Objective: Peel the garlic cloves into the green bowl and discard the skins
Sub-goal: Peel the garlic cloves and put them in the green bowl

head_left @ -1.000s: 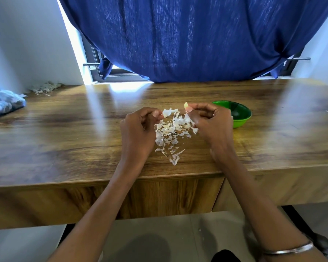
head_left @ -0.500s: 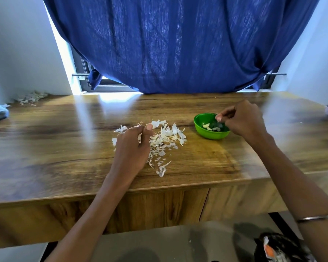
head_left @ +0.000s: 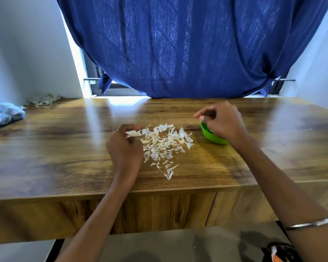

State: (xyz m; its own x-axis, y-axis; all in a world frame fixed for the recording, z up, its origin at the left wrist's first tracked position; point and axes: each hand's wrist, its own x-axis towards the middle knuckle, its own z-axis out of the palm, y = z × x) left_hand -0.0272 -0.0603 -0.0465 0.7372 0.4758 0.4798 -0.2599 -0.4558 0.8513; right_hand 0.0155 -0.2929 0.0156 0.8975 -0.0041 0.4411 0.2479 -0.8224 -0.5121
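A loose pile of white garlic skins (head_left: 165, 144) lies on the wooden table (head_left: 64, 148) near its front edge. My left hand (head_left: 124, 148) rests at the pile's left side, fingers curled, pinching a strip of skin (head_left: 133, 133) at its fingertips. To the right of the pile stands the small green bowl (head_left: 213, 138), mostly hidden under my right hand (head_left: 222, 121). That hand hovers over the bowl with its fingers curled toward the thumb, and I see nothing between them. What lies inside the bowl is hidden.
A crumpled blue cloth (head_left: 4, 114) lies at the table's left edge. A second heap of skins (head_left: 45, 100) sits in the far left corner. A blue curtain (head_left: 187, 44) hangs behind the table. A dark bag (head_left: 278, 252) lies on the floor at bottom right.
My right hand carried a clove from the pile to the bowl and now pulls back over the bowl's left rim. My left hand stayed at the pile with the skin.
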